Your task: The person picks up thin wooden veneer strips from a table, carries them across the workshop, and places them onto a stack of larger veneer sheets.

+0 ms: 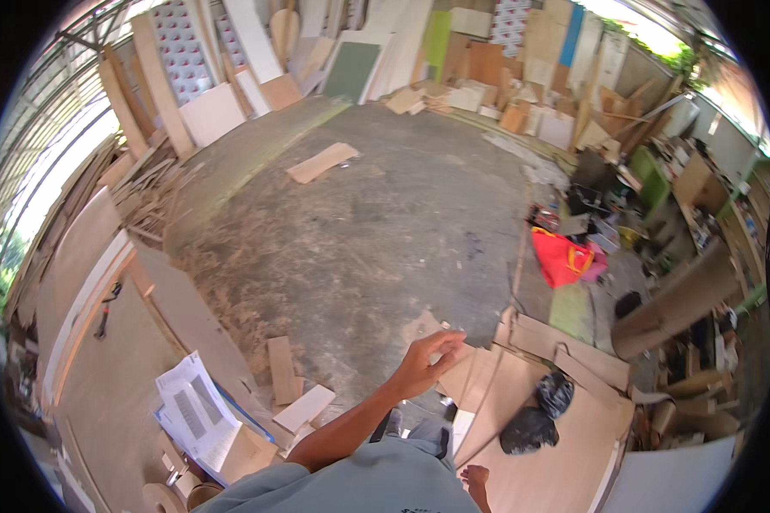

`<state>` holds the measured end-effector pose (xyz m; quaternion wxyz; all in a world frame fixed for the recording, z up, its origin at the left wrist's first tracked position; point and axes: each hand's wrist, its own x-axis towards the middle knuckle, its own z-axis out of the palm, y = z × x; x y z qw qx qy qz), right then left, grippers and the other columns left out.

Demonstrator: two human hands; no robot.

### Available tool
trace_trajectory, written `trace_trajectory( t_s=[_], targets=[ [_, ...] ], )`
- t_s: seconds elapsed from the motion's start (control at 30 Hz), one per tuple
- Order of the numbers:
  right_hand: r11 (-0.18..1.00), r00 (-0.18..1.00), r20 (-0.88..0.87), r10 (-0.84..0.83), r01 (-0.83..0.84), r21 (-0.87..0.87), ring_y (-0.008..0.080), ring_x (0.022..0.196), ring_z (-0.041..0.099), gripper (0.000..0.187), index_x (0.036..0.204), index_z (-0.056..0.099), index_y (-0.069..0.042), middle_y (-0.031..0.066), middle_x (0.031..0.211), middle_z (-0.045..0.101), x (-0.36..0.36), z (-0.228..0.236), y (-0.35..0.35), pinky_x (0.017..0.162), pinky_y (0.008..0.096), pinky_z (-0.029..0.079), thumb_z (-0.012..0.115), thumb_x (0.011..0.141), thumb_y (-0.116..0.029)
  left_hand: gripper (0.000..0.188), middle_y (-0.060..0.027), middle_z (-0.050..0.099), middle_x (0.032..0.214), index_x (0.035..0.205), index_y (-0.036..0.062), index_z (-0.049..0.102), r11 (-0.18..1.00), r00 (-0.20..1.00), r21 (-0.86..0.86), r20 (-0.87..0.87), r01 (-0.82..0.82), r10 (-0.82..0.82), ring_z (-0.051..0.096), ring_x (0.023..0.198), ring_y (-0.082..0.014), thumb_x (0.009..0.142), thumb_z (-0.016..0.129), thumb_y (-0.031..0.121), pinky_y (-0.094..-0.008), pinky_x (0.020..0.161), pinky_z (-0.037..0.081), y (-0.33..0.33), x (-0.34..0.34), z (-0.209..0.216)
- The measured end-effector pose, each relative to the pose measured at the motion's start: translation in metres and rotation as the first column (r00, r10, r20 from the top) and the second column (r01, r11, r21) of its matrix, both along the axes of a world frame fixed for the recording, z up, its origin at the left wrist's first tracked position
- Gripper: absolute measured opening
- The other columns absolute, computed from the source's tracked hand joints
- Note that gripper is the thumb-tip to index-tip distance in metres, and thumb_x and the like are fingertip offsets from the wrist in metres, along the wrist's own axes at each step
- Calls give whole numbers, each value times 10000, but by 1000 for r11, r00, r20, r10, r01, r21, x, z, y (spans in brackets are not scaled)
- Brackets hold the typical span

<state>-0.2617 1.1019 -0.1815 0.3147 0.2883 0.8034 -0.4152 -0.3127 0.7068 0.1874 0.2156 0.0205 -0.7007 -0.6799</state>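
Observation:
My left hand point(429, 364) is held out in front of my body above the floor, its fingers loosely bent and the thumb a little apart. Nothing shows in it. Low in the view, my right hand point(476, 475) hangs beside the edge of a large light wooden panel point(539, 479); its fingers are half curled and I see nothing in them. Whether it touches the panel I cannot tell. Two black plastic bags point(530, 429) lie on that panel, to the right of my hands. Thin board pieces point(472, 376) lie just past my left hand.
At left, a large board assembly point(115, 376) carries a black-and-orange hand tool point(105, 312) and printed drawing sheets point(194, 402). Board offcuts point(282, 369) lie on the concrete floor point(359, 231). A red bag point(561, 256) sits near cluttered shelves at right. Panels lean along the far wall.

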Motion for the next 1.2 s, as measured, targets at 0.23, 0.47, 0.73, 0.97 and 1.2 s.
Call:
trace_trajectory(
  t_s=[0.23,0.47,0.73,0.97,1.2],
  targets=[
    [968,964,96,249,-243,-65,202,505,587,98,671,611,-51,75,622,609,-123,-17,-109,398,366,458,609,733,-128,219,-167,620,936,1053,-21,575,790,668,-244,-698,-562,259,618,832,-275,842,529,16,-402,733,495,-119,11,161],
    [932,927,147,346,-322,-166,196,495,570,132,654,587,-34,94,598,584,-308,-49,-249,388,372,440,573,759,-114,152,-105,643,894,955,45,628,314,313,-202,-879,-928,359,632,711,-222,846,593,146,-354,639,529,-182,-57,207],
    [859,877,-3,480,-471,-198,193,484,552,115,769,569,11,120,652,590,-569,-48,-447,366,298,411,489,820,-54,146,-155,620,859,897,-33,627,312,394,-286,-838,-906,376,601,678,-234,851,512,45,-326,618,500,-317,-142,215],
    [245,243,-127,962,-969,4,180,527,574,149,833,598,-16,90,670,600,-704,-79,-681,420,300,444,519,828,-142,157,-196,576,915,846,-55,574,342,574,-463,-696,-818,431,583,746,-291,748,607,63,-389,671,477,-445,-145,210],
    [198,250,-303,920,-961,-192,182,558,593,167,865,604,-22,81,683,604,-538,5,-981,454,318,470,531,811,-162,236,-177,547,986,1018,-31,513,505,698,-585,-153,-635,700,560,877,-311,820,560,88,-413,785,431,-605,-94,120]
  ],
)
